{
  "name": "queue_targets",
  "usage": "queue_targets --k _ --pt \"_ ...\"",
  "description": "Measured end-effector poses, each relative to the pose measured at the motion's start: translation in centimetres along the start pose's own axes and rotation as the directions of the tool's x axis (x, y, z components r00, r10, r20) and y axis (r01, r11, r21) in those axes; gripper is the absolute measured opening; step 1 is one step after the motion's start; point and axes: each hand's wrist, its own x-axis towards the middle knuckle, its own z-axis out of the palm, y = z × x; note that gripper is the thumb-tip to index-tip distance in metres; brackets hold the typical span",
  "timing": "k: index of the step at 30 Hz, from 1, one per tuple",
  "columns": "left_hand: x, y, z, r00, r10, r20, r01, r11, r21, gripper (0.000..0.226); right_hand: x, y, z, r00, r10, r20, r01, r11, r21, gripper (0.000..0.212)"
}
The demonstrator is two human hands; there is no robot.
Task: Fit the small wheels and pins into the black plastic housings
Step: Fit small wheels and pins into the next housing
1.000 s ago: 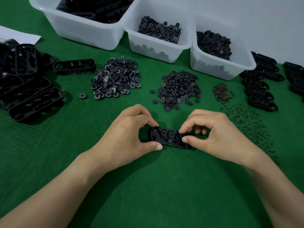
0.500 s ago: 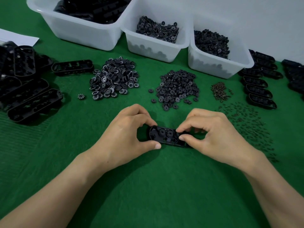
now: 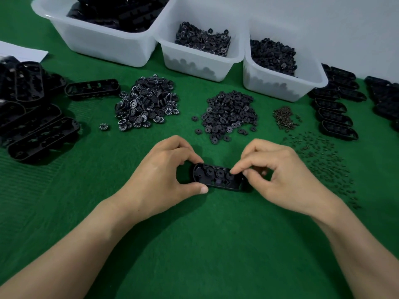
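Observation:
A black oval plastic housing (image 3: pixel 218 177) lies on the green mat in the middle, with several small wheels seated inside it. My left hand (image 3: pixel 164 175) pinches its left end between thumb and forefinger. My right hand (image 3: pixel 278 175) has its forefinger tip on the wheels at the housing's right part and its thumb at the right end; the other fingers are curled. Behind lie a pile of numbered wheels (image 3: pixel 146 104), a pile of plain black wheels (image 3: pixel 230 113), a small heap of brownish springs (image 3: pixel 285 117) and scattered dark pins (image 3: pixel 323 160).
Empty housings (image 3: pixel 36 126) are stacked at the left, one more housing (image 3: pixel 92 88) behind them. Filled housings (image 3: pixel 336 117) stand in rows at the right. Three white bins (image 3: pixel 194 59) with parts line the back. A white paper (image 3: pixel 19 50) lies far left.
My right thumb and forefinger have shifted slightly along the housing's right end. The left hand keeps its hold and the housing stays in place.

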Motion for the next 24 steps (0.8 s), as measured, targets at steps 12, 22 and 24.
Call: queue_targets --k 12,22,24 --pt "-0.5 2.0 1.1 0.994 0.080 0.071 -0.086 0.992 0.088 0.041 -4.8 2.3 -1.9 0.970 0.145 -0.193 -0.120 0.984 0.134 0.021" --pt "0.2 8.4 7.6 0.972 0.168 0.162 -0.187 0.976 0.108 0.043 -11.8 7.5 -6.3 0.833 0.339 -0.436 -0.264 0.938 0.225 0.027" --pt "0.4 9.7 9.0 0.970 0.182 0.160 -0.201 0.973 0.109 0.045 -13.1 8.6 -7.0 0.804 0.388 -0.450 -0.304 0.919 0.250 0.029"
